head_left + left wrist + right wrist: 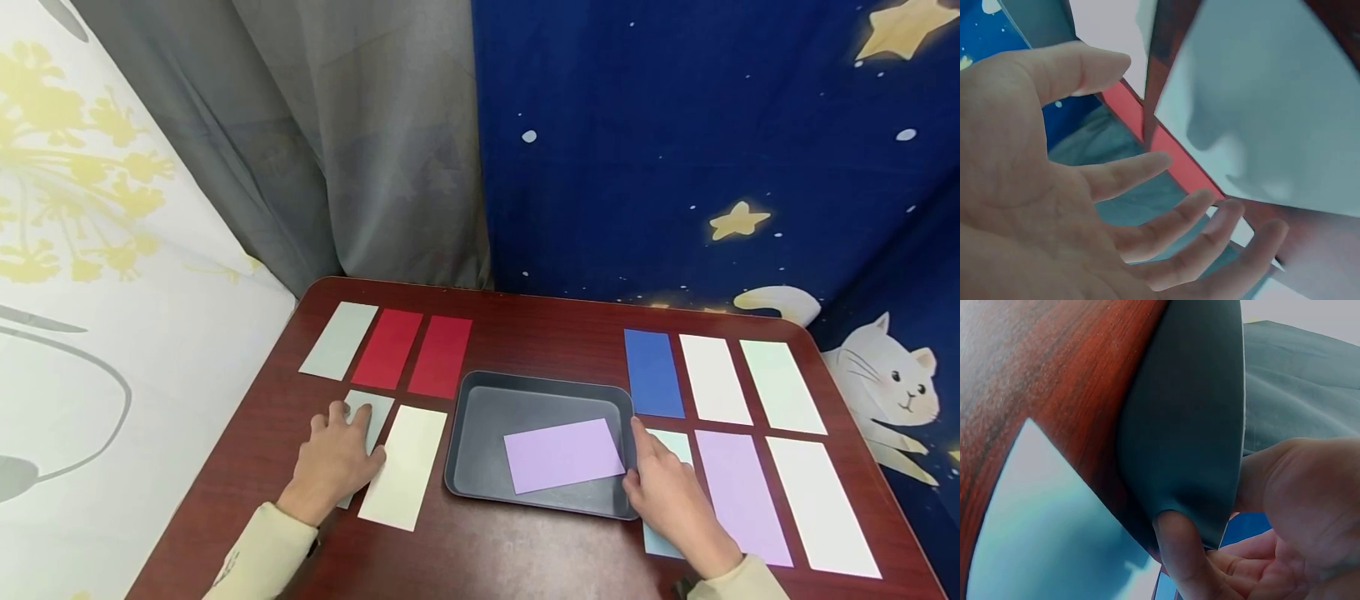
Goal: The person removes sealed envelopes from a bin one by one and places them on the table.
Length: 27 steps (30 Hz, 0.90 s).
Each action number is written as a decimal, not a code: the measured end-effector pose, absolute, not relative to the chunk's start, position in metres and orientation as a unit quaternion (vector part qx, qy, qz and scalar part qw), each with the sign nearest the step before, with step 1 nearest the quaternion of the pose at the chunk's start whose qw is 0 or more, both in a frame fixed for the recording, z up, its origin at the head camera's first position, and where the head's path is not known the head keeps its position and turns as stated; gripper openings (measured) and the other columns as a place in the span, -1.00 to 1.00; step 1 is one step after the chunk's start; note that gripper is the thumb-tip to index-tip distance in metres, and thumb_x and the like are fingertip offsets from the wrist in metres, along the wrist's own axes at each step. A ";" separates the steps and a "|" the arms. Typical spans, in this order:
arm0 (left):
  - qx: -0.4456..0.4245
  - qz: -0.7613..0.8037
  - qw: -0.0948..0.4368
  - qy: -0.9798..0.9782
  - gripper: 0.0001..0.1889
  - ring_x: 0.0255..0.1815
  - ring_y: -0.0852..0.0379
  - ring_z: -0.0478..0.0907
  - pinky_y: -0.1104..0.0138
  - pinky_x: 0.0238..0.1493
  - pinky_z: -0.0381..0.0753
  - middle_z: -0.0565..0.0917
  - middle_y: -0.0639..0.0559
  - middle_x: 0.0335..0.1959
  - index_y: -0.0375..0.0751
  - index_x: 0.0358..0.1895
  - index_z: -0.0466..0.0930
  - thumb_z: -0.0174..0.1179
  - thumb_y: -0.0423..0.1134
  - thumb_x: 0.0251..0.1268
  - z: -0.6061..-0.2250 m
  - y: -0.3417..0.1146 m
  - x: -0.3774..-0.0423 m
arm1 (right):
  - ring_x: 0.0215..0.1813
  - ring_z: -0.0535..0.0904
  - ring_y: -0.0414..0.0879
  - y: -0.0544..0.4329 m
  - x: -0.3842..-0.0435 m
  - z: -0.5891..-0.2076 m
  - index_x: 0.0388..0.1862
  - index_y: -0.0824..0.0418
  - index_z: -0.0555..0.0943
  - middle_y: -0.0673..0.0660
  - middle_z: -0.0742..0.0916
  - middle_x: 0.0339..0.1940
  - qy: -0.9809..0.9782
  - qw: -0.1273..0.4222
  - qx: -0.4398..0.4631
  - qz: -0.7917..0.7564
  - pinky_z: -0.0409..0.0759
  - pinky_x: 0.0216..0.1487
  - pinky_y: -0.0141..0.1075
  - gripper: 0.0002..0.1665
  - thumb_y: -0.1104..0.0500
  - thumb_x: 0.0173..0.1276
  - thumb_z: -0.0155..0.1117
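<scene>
In the head view my left hand hovers over or lightly touches a pale grey card, its fingers spread. The left wrist view shows those fingers loosely bent with nothing in them, beside the pale card. My right hand holds the right side of a dark grey tray. Seen from the right wrist, one finger presses the tray's outer wall while the thumb lies behind the rim. Inside the tray lies a purple card, slightly tilted. A light blue card is partly hidden under the right hand.
Left of the tray lie a cream card, two red cards and another grey card. To the right are a blue card, a purple card and several pale cards. Curtains hang behind the brown table.
</scene>
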<state>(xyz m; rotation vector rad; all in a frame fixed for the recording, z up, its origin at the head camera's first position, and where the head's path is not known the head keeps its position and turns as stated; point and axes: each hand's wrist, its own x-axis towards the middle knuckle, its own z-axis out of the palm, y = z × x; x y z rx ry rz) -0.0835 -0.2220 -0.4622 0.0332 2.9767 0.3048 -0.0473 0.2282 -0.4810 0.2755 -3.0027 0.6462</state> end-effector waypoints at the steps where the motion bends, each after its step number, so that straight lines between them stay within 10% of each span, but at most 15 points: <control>1: 0.017 0.101 0.068 0.992 -0.30 0.25 -0.61 0.44 -0.30 -0.29 0.73 0.39 -0.59 0.37 -0.46 0.47 0.49 0.37 -0.14 0.35 -0.461 -0.219 -0.084 | -0.46 0.68 0.06 0.228 -0.047 -0.481 0.53 0.65 0.39 0.61 0.65 0.32 -0.973 0.028 0.089 0.209 0.72 -0.34 0.04 -0.10 0.42 0.24 0.51; 27: 0.232 0.032 -0.074 0.969 -0.30 0.10 -0.31 0.63 -0.04 -0.30 0.79 0.59 -0.34 0.24 -0.23 0.47 0.61 0.48 0.02 0.33 -0.443 -0.115 -0.105 | -0.49 0.66 0.00 0.228 -0.048 -0.481 0.55 0.64 0.36 0.62 0.62 0.36 -0.973 0.021 0.083 0.214 0.72 -0.35 0.01 -0.08 0.43 0.25 0.52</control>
